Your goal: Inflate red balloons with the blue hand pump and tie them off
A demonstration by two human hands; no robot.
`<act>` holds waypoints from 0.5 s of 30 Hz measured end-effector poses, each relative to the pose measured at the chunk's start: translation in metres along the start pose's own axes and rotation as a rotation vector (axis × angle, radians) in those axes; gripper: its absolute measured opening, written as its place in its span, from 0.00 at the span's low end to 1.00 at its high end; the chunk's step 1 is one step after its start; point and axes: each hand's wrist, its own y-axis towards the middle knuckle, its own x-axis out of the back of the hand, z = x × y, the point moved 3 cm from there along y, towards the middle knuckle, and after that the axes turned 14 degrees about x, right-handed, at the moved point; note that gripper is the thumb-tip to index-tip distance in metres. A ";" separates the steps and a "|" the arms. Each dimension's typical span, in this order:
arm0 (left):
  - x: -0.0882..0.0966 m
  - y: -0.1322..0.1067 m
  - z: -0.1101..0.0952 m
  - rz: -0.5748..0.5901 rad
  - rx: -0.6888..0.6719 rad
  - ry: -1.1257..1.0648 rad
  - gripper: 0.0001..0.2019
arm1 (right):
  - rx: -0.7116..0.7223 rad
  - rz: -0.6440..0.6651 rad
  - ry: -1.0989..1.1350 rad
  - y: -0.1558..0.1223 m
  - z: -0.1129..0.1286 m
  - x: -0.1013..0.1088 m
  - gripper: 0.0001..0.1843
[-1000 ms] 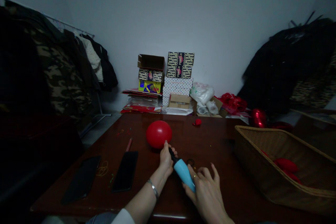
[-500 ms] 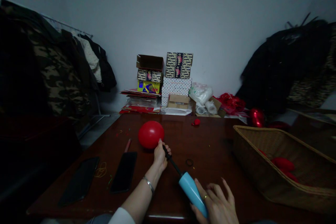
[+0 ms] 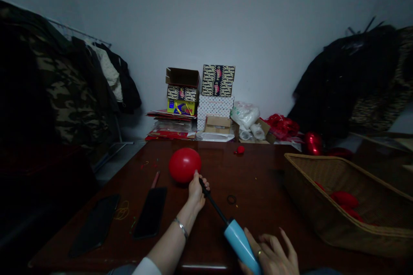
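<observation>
A partly inflated red balloon (image 3: 184, 164) rests on the dark wooden table (image 3: 258, 167), fitted on the black tip of a hand pump. My left hand (image 3: 196, 189) is closed round the balloon's neck and the pump's nozzle. From there the pump's thin black rod (image 3: 213, 205) runs back to its light blue barrel (image 3: 241, 245). At the table's near edge my right hand (image 3: 274, 258) grips that barrel from the right, with a ring on one finger and the upper fingers loosely spread.
Two dark phones (image 3: 150, 211) (image 3: 96, 225) lie at the left, with rubber bands (image 3: 121, 212) between them. A wicker basket (image 3: 325, 219) holding red balloons stands at the right. Stacked boxes (image 3: 209, 94) and bags line the wall behind. Clothes hang on both sides.
My right hand has drawn the blue barrel back toward me, baring the black rod. The balloon and my left hand have shifted slightly left.
</observation>
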 end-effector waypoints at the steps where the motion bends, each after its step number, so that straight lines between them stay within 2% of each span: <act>1: -0.001 -0.001 0.002 0.003 0.006 0.004 0.19 | 0.028 0.010 0.005 0.004 -0.001 0.001 0.30; 5: -0.006 -0.007 0.010 0.003 0.028 0.016 0.19 | 0.050 0.048 0.061 0.024 0.000 0.005 0.29; 10: -0.010 -0.011 0.019 -0.008 0.043 0.023 0.21 | -0.167 0.110 0.126 0.060 0.011 0.009 0.25; 15: -0.011 -0.011 0.025 -0.028 0.059 0.013 0.21 | -0.209 0.159 0.132 0.080 0.017 0.013 0.23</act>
